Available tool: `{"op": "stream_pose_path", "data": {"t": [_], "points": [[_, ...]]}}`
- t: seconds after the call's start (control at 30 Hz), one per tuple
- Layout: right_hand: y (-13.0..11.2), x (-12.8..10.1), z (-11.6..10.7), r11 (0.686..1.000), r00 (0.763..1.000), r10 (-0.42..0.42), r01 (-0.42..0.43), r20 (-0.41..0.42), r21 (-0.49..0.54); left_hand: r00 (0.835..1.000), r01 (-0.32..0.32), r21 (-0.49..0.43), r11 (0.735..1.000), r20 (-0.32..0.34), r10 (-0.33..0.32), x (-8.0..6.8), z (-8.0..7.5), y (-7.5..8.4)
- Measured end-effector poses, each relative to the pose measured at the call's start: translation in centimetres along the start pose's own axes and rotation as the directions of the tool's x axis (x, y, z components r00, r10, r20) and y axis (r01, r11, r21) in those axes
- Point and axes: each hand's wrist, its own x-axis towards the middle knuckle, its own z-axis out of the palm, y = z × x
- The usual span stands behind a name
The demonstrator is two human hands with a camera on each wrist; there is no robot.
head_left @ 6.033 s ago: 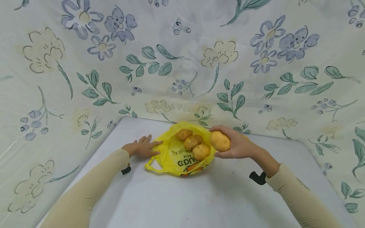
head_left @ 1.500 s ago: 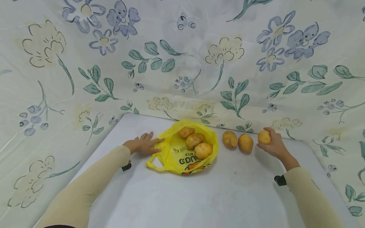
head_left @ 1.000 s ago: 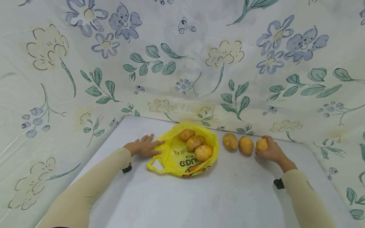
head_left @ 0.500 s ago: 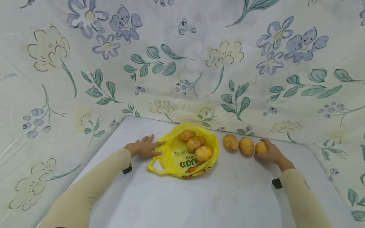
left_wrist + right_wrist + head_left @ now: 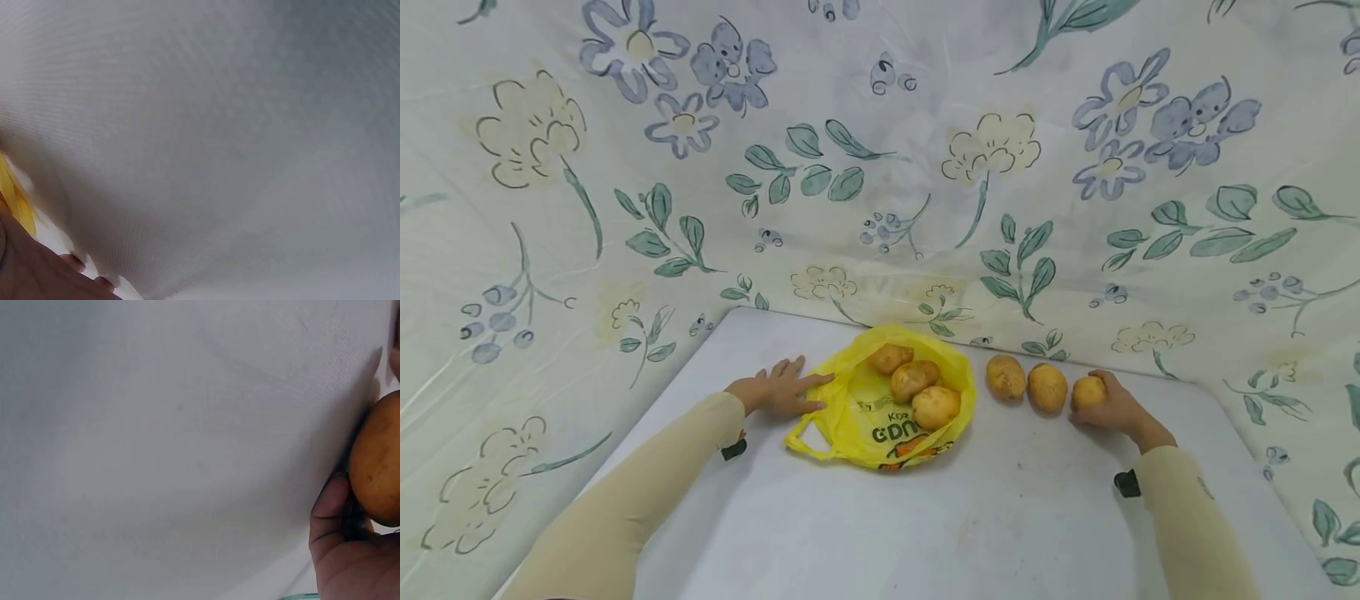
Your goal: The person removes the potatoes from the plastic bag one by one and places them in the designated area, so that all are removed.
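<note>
With its fingers spread, the left hand [image 5: 778, 390] rests at the left edge of a yellow plastic bag [image 5: 859, 421], fingertips touching the plastic. The bag lies with its mouth open and holds potatoes, among them a front one [image 5: 936, 407], a middle one [image 5: 914, 380] and a rear one [image 5: 891, 359]. On the right, the right hand [image 5: 1112, 408] grips a potato [image 5: 1087, 392] down at the table, thumb on the near side. The right wrist view shows this potato [image 5: 378, 462] beside the thumb. Two more potatoes, one left [image 5: 1005, 378] and one right [image 5: 1047, 387], stand between bag and right hand.
A white table [image 5: 880, 533] carries everything, with faint specks on its right part. Floral-patterned sheeting [image 5: 910, 167] hangs behind the table and along its sides. The bag's loop handle [image 5: 811, 442] lies toward the front left.
Six seconds ago the right hand held a potato at the bag's right edge. It has since moved right, then lowered a potato to the table beside two others. The left hand stayed put.
</note>
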Motion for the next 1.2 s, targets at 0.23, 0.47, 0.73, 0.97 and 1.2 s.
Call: {"op": "stream_pose_path", "data": {"t": [0.23, 0.47, 0.73, 0.97, 1.2], "points": [[0.13, 0.17, 0.14, 0.999, 0.999, 0.041, -0.041, 0.004, 0.028, 1.0, 0.002, 0.013, 1.0, 0.0, -0.002, 0.32, 0.16, -0.15], [0.08, 0.23, 0.08, 0.994, 0.996, 0.086, -0.087, 0.015, 0.063, 1.0, -0.003, 0.015, 1.0, 0.001, 0.003, 0.39, 0.05, -0.24], [0.33, 0.27, -0.07, 0.986, 0.989, 0.146, -0.148, 0.022, 0.075, 1.0, -0.001, 0.004, 1.0, 0.001, 0.001, 0.31, 0.16, -0.13], [0.25, 0.15, -0.19, 0.984, 0.987, 0.157, -0.159, 0.034, 0.083, 1.0, -0.012, -0.006, 1.0, 0.002, 0.012, -0.02, 0.23, 0.12], [0.35, 0.42, -0.49, 0.986, 0.99, 0.131, -0.136, 0.053, 0.097, 1.0, -0.021, 0.01, 1.0, 0.001, 0.021, -0.06, -0.03, -0.01]]}}
